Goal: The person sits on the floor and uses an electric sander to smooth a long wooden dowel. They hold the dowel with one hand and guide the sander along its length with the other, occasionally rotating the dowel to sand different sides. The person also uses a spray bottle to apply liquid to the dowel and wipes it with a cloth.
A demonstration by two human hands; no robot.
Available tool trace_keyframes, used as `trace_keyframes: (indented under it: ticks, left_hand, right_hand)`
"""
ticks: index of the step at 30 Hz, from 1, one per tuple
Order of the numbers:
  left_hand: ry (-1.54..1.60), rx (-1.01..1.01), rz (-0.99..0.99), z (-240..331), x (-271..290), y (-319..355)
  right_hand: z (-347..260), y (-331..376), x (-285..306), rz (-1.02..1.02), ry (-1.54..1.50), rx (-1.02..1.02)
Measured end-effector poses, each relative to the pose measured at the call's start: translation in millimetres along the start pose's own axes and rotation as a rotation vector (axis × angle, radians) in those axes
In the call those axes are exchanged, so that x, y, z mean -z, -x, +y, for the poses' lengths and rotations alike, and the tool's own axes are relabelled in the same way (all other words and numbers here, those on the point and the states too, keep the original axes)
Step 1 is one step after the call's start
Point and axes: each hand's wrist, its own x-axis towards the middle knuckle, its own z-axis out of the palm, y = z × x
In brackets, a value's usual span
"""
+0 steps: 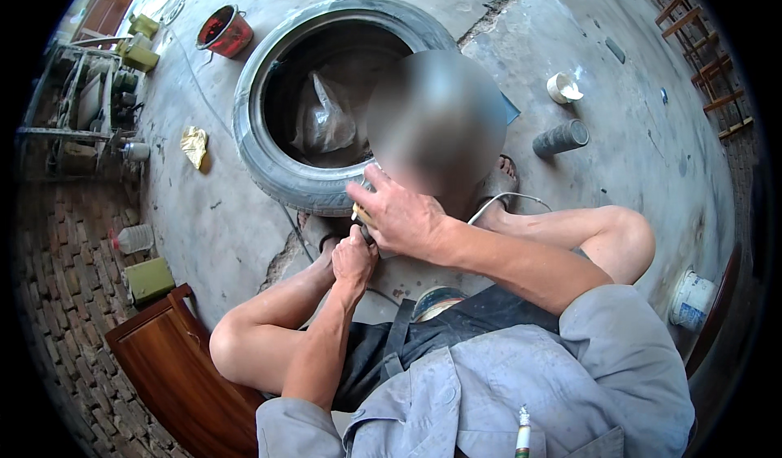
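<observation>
My left hand is closed round a short dark tool, near the tire's front rim; most of its body is hidden. Just above it, my right hand bends its fingers over the tool's upper end, where a small yellowish piece shows. What the right fingers grip is hidden. Beyond both hands, a large tire lies flat on the floor, with a crumpled clear plastic bag inside its ring. A round blurred patch covers the tire's right side and cannot be made out.
A red bucket stands beyond the tire. Gold foil lies left. On the right are a dark cylinder and a white tub. A pale cable crosses near my foot. A brown wooden panel leans lower left. A cigarette shows below.
</observation>
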Motion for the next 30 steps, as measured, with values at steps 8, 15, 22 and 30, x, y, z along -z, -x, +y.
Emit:
trace_keyframes:
  ticks: [8, 15, 22, 30]
  left_hand:
    - [-0.038, 0.037, -0.023, 8.6, 17.5, -10.1]
    - [0.027, 0.027, -0.052, -4.4, 17.5, -11.4]
    - [0.102, 0.064, -0.102, -0.6, 10.9, -9.0]
    - [0.105, 0.035, -0.156, 1.3, 27.9, -29.0]
  right_hand:
    - [176.5, -54.3, 17.2, 0.020, 0.052, -0.198]
    - [109.7, -35.0, 12.5, 0.046, -0.047, -0.161]
    - [10.3, 3.7, -3.5, 0.089, -0.031, -0.054]
    - [190.2, -45.8, 22.2, 0.065, 0.135, -0.153]
